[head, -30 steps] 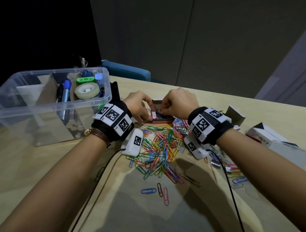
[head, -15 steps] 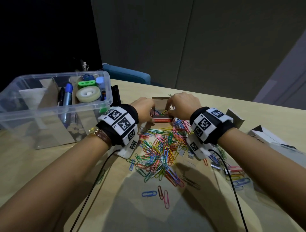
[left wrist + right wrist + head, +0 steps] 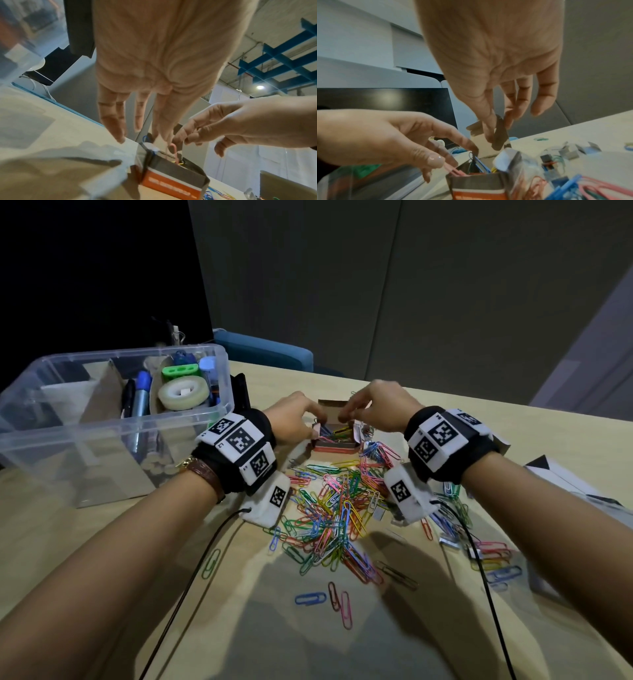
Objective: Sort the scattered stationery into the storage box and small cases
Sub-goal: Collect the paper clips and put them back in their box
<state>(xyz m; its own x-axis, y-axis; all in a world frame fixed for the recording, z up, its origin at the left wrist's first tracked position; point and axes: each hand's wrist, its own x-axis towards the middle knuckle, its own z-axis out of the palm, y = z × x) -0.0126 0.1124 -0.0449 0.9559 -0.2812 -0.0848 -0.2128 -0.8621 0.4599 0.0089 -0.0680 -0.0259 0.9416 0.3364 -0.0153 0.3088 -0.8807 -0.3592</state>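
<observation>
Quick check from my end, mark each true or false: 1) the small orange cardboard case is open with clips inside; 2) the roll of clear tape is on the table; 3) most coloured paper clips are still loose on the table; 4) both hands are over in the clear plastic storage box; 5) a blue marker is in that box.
1) True: the small orange cardboard case is open, with clips inside.
2) False: the roll of clear tape sits in the clear plastic storage box.
3) True: the coloured paper clips lie piled on the wooden table.
4) False: the left hand and right hand are at the case.
5) True: the blue marker stands in it.
</observation>
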